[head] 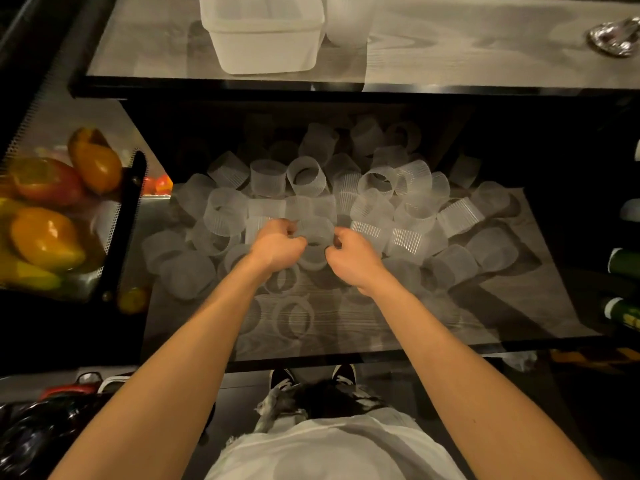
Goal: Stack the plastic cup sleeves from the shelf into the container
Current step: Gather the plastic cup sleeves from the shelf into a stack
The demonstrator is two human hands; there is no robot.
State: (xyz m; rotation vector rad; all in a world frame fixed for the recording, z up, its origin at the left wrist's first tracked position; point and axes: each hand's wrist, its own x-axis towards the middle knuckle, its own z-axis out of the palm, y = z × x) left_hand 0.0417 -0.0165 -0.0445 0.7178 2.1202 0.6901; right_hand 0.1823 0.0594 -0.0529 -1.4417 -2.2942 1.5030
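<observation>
Sleeves: I see a big heap of see-through ribbed plastic cup sleeves (341, 199) lying every which way on the lower shelf (540, 306). The ones at the back fade into the dark and I can't count them.
Left hand: my left hand (277, 242) is curled shut, fingers pinching the left edge of one sleeve (316, 233) in the middle of the heap.
Right hand: my right hand (349, 252) is curled too, fingers bent in at the right edge of that same sleeve. I think it is gripping it, but the fingertips are tucked under and hard to see.
Container: the white plastic container (265, 32) sits up on the counter (485, 57) above the shelf, well apart from the hands. Its top is cut off by the picture edge, so I can't see inside.
Beside it: a second white tub (349, 22) touches its right side, mostly cut off.
Left side: a mesh basket (119, 216) holds orange and red fruit (45, 237), a bit blurry.
Right edge: dark bottles (623, 265) poke in, only partly seen.
</observation>
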